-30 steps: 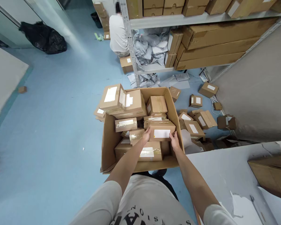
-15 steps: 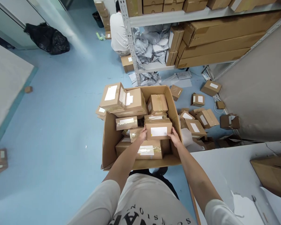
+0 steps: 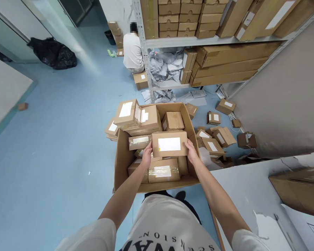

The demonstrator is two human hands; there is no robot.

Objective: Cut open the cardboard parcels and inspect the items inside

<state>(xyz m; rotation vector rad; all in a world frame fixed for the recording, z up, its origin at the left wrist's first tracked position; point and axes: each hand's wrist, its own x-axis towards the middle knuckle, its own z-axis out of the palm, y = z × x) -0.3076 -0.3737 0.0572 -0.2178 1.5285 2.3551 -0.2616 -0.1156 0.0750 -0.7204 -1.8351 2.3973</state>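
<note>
Head cam: parcel (image 3: 169, 143) sits betw both hands, over the carton (image 3: 119, 164), label up, long axis running L–R. Left hand (image 3: 147, 155) clamps its left end, right hand (image 3: 191, 153) its right end; both equally near.

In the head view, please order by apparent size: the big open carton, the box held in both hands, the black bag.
1. big open carton
2. black bag, though it lies farther away, so its true size is uncertain
3. held box, gripped by left hand and right hand
</note>
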